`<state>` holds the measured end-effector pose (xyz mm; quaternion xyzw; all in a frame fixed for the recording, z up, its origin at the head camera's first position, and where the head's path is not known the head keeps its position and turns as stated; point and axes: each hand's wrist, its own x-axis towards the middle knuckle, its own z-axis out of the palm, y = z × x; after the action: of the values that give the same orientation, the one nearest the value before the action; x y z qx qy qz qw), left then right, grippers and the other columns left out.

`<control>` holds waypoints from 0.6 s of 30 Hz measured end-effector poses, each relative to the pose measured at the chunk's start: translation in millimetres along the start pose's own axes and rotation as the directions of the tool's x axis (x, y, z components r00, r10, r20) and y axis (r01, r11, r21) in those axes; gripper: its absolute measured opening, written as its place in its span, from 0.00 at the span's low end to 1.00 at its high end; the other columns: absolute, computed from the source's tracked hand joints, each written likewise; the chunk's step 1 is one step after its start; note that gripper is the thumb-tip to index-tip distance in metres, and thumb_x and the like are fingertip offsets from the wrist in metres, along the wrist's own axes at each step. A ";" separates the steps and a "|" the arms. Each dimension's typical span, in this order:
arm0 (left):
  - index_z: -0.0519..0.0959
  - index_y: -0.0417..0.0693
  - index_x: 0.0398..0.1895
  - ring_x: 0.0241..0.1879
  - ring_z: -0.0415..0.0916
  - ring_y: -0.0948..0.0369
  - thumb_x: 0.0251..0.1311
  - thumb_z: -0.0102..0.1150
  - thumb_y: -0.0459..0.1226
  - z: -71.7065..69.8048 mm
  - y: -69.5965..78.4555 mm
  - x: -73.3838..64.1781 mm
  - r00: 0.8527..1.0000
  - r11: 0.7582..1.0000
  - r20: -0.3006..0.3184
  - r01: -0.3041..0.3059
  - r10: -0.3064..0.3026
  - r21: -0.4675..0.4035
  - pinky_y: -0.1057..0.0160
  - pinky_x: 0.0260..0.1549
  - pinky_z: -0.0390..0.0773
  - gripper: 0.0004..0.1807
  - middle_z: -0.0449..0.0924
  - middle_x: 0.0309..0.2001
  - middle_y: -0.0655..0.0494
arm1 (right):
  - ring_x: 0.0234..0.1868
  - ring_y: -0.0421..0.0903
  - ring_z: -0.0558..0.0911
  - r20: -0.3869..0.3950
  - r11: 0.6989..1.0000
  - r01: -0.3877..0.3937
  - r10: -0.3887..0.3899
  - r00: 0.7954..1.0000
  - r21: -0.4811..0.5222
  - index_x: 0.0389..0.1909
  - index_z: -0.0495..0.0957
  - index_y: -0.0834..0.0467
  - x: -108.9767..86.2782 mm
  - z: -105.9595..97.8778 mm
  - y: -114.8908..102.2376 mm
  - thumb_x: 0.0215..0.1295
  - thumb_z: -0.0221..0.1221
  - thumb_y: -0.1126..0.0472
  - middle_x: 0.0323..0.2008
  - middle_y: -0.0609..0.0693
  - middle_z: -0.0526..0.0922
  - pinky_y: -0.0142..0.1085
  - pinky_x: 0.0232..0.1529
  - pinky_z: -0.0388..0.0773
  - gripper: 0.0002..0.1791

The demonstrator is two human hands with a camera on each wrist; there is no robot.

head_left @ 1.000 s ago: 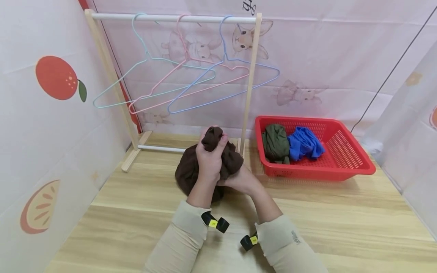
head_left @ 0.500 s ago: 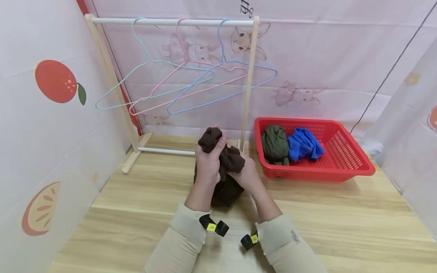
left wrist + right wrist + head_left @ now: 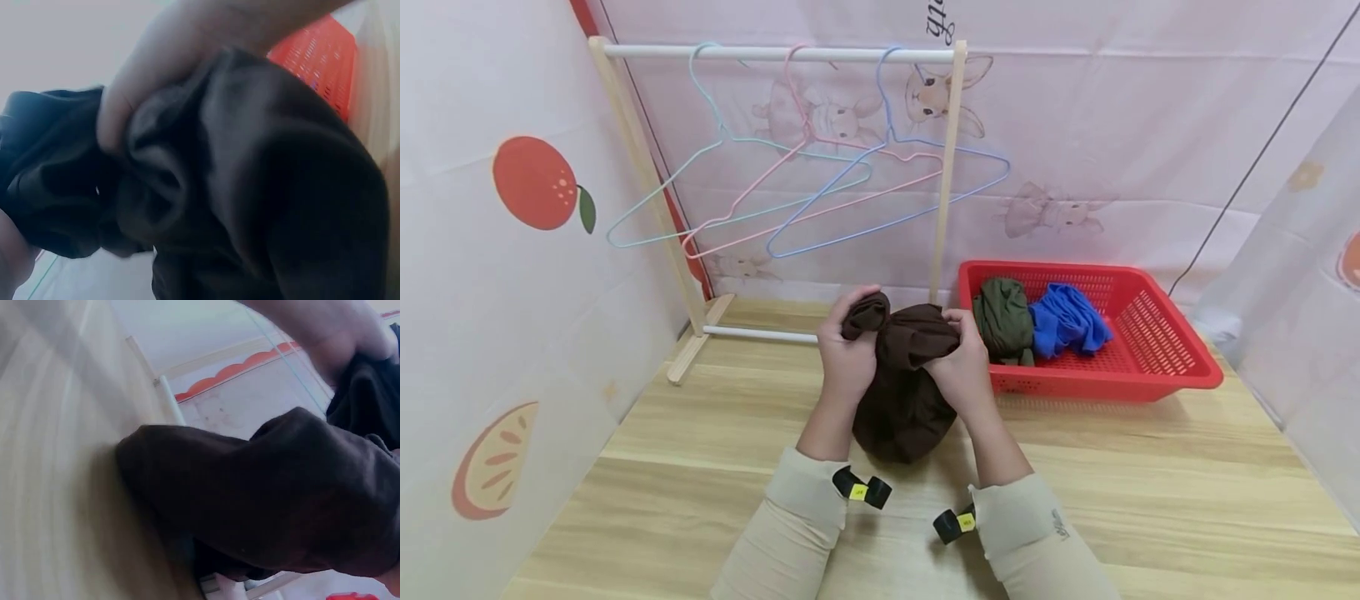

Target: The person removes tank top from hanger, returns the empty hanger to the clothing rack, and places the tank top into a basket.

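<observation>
A bunched dark brown garment [image 3: 906, 417] hangs between my two hands in the head view, its lower part close to the table. My left hand [image 3: 846, 362] grips a rolled-up bunch of it, thumb across the front. On the other side, my right hand [image 3: 962, 367] pinches a fold with thumb and fingers. The left wrist view is mostly filled by the dark cloth [image 3: 300, 175], with the right hand [image 3: 134, 94] over its edge. In the right wrist view the cloth [image 3: 262, 494] drapes down near the wooden tabletop. Its exact shape is hidden by folds.
Behind stands a wooden rack [image 3: 951, 175] with a mint hanger [image 3: 662, 175], a pink hanger [image 3: 760, 179] and a blue hanger [image 3: 827, 179] on its rail. At right, a red basket [image 3: 1105, 386] holds a green cloth [image 3: 1002, 317] and a blue cloth [image 3: 1067, 321].
My hands have moved apart, the right one further right, spreading the brown garment between them. Its hanging part has swung from the left to below the hands.
</observation>
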<state>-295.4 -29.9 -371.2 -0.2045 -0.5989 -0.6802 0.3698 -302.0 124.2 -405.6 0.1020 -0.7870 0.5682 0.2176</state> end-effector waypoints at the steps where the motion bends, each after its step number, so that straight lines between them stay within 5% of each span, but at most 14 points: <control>1: 0.81 0.32 0.46 0.47 0.78 0.61 0.53 0.57 0.16 -0.1 2.0 -0.4 1.000 0.999 0.014 -0.013 0.013 0.039 0.63 0.52 0.76 0.16 0.82 0.45 0.41 | 0.47 0.49 0.80 -0.013 1.000 0.010 -0.010 1.000 0.020 0.52 0.71 0.55 0.4 -1.1 -0.8 0.53 0.70 0.63 0.46 0.55 0.81 0.46 0.51 0.77 0.27; 6: 0.82 0.32 0.44 0.47 0.77 0.54 0.53 0.56 0.16 1.0 13.3 -2.2 0.995 0.987 0.080 -0.070 0.059 0.145 0.64 0.51 0.75 0.16 0.80 0.43 0.36 | 0.45 0.45 0.79 -0.074 0.990 0.081 -0.072 0.995 0.115 0.54 0.72 0.56 1.4 -6.4 -5.9 0.53 0.72 0.63 0.44 0.54 0.80 0.41 0.51 0.77 0.28; 12: 0.85 0.38 0.43 0.49 0.76 0.50 0.51 0.58 0.17 -0.2 -5.0 -4.9 0.981 0.956 0.155 -0.152 0.116 0.250 0.63 0.52 0.74 0.18 0.78 0.47 0.41 | 0.43 0.45 0.79 -0.130 0.984 0.116 -0.098 0.987 0.136 0.54 0.72 0.60 0.2 -10.5 -14.4 0.54 0.70 0.68 0.44 0.58 0.81 0.30 0.48 0.74 0.26; 15: 0.85 0.41 0.46 0.51 0.76 0.52 0.50 0.58 0.17 0.1 -10.0 -5.9 0.958 0.916 0.214 -0.250 0.188 0.315 0.61 0.52 0.76 0.21 0.77 0.52 0.43 | 0.43 0.46 0.79 -0.146 0.983 0.124 -0.104 0.984 0.136 0.54 0.72 0.65 -4.2 -14.5 -29.9 0.55 0.68 0.71 0.44 0.62 0.80 0.27 0.48 0.73 0.25; 18: 0.84 0.43 0.50 0.53 0.76 0.51 0.49 0.57 0.17 2.0 -12.3 -8.4 0.920 0.856 0.285 -0.365 0.271 0.367 0.59 0.53 0.76 0.25 0.77 0.56 0.44 | 0.41 0.42 0.78 -0.165 0.983 0.121 -0.098 0.982 0.141 0.53 0.71 0.68 -9.7 -19.0 -47.2 0.57 0.66 0.73 0.43 0.64 0.80 0.26 0.47 0.74 0.23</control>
<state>-299.6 -25.7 -385.0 -0.2935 -0.7240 -0.4399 0.4428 -269.9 125.4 -364.9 0.1163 -0.7155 0.6193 0.3015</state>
